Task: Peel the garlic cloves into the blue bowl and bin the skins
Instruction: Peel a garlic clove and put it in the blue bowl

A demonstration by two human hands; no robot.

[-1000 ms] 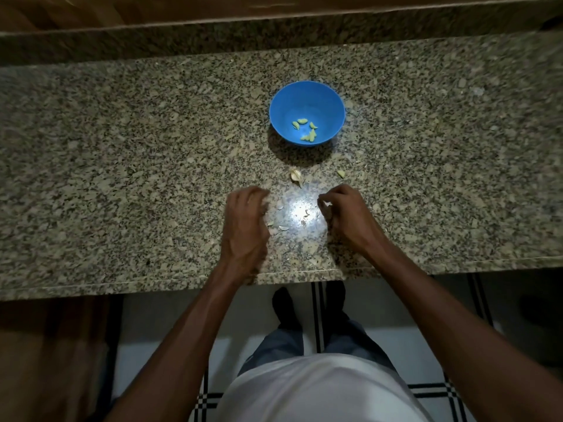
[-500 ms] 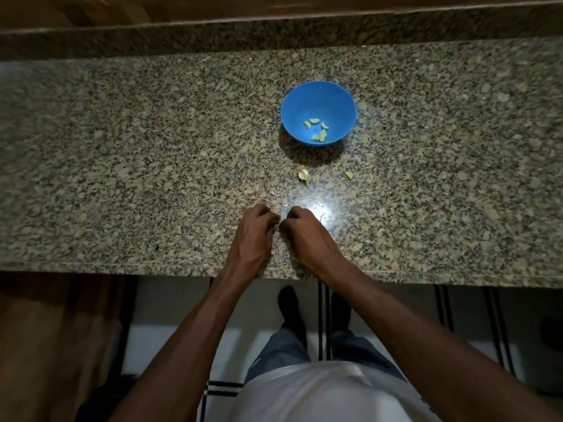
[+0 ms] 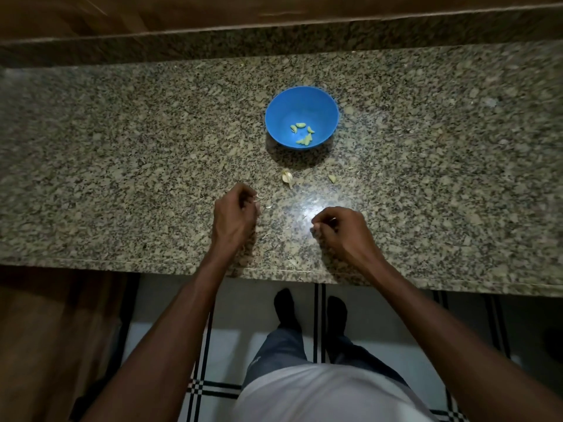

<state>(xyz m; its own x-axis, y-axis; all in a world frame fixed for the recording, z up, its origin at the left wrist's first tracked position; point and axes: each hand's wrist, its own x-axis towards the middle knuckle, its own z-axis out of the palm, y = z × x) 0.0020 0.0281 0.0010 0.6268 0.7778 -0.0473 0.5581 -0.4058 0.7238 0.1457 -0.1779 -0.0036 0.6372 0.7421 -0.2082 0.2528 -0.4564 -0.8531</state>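
Both hands curled low on bench (image 3: 122, 166), apart. Left hand (image 3: 234, 213) and right hand (image 3: 338, 231): grip contents unclear. Peeled cloves (image 3: 303, 134) in blue bowl (image 3: 275, 117); unpeeled clove (image 3: 287, 177) just in front.

- both forearms bare, no sleeves showing down to the left hand (image 3: 234, 217) and right hand (image 3: 341, 233)
- white shirt (image 3: 329, 394) over the belly
- blue-grey jeans (image 3: 280, 351)
- dark socks or shoes (image 3: 285, 309), too dim to tell which
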